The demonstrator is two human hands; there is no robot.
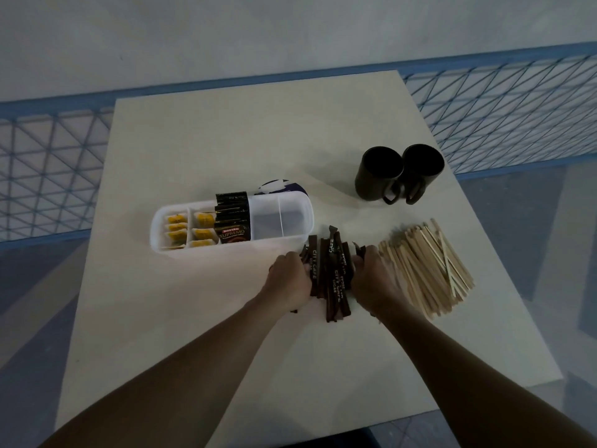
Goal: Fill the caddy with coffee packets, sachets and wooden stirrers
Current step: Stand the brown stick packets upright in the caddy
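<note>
Left hand (290, 279) and right hand (374, 281) are curling their fingers round the sachets (332, 276), which are lying just near-right of the caddy (226, 250). Light, slippery, loose: likely best squeezed mid-length from both sides.

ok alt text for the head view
The left hand and right hand grip a bundle of dark stick sachets on a pale table, between a white caddy holding coffee packets and yellow sachets and wooden stirrers. Two black mugs stand behind.
</note>
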